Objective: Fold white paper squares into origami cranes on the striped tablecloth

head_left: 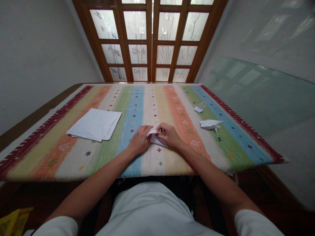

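Observation:
A small folded piece of white paper (pixel 155 139) lies on the striped cloth near the table's front middle. My left hand (pixel 139 139) is closed on its left side, fingers pinching the upper edge. My right hand (pixel 168 134) is closed on its right side, fingertips pressing the top fold. Much of the paper is hidden between the two hands.
A stack of white sheets (pixel 95 124) lies to the left. Two folded paper figures sit at the right, a larger one (pixel 210 124) and a smaller one (pixel 199 108) behind it. The striped tablecloth (pixel 61 147) covers the table. Wooden glass-paned doors (pixel 151 42) stand beyond.

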### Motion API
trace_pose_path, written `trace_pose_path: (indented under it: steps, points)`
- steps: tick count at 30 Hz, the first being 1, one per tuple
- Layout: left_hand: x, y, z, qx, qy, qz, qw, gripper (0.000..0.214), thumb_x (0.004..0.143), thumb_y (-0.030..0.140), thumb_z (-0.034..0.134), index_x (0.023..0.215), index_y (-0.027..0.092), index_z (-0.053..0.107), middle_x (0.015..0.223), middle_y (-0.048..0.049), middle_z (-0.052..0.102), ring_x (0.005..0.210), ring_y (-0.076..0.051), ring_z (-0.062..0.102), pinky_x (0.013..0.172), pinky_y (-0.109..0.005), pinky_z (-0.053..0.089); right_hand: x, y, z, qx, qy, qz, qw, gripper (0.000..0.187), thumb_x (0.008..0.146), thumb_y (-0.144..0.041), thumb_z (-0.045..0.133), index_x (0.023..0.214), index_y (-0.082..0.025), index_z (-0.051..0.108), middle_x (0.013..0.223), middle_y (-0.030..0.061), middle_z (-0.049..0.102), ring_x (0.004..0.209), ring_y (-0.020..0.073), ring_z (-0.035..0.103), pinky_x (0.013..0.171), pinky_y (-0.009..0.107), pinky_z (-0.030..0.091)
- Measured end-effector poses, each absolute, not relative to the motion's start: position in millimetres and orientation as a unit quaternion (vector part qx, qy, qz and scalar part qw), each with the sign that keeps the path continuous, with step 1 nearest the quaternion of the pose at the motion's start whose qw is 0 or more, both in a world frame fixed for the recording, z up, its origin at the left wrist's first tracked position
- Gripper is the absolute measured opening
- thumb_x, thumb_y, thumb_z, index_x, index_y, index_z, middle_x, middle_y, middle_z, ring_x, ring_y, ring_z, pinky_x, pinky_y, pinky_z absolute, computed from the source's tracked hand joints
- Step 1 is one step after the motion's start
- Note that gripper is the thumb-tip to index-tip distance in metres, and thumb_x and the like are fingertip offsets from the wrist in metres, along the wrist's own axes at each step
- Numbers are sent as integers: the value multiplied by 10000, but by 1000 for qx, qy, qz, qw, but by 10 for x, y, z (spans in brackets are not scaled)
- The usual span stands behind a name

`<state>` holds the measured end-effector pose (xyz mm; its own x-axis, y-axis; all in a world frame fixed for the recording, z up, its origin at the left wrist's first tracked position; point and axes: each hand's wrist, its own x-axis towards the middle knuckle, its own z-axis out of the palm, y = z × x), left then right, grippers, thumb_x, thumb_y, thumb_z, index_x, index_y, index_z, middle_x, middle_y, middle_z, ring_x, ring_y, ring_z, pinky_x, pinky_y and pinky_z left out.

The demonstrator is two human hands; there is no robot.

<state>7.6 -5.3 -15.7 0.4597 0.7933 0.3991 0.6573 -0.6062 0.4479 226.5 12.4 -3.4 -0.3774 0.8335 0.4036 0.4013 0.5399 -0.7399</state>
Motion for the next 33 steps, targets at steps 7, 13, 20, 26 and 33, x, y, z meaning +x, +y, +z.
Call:
trace_pose_path:
  steps: [7,13,20,26,33]
  points:
    - [87,-71,-145,848,430,292,107,387,1082,218,466,1430,165,626,1359,-166,679,1265,-312,614,1136,-537,523,2260,126,-58,-399,-784,250,405,65,842,-182,687,831,-227,642,841,25,666,763,194,562,748,323,426]
    - [103,-113,-97,862,422,271,70,385,1040,177,529,1395,185,676,1299,-147,701,1217,-303,627,1073,-490,558,2223,116,-104,-408,-809,132,401,185,819,-94,636,770,-233,523,799,11,583,756,190,504,729,311,377]
    - [102,-125,-70,859,434,266,54,399,1031,172,531,1397,209,686,1284,-134,717,1201,-297,639,1046,-478,568,2225,69,-97,-364,-859,60,355,237,821,-61,634,770,-240,488,798,26,583,802,213,517,758,329,377]
    - [100,-129,-69,854,437,269,79,356,1068,247,505,1386,187,652,1302,-145,708,1214,-310,636,1067,-503,557,2262,71,-95,-329,-845,183,379,180,850,-136,691,987,-227,617,873,17,678,798,190,612,791,315,478]
    - [125,-142,-84,852,436,272,96,354,1043,271,542,1376,170,608,1311,-155,689,1219,-323,624,1064,-516,554,2354,105,-77,-302,-826,262,397,330,923,-225,723,1246,-237,656,1083,65,769,979,217,738,941,370,592]
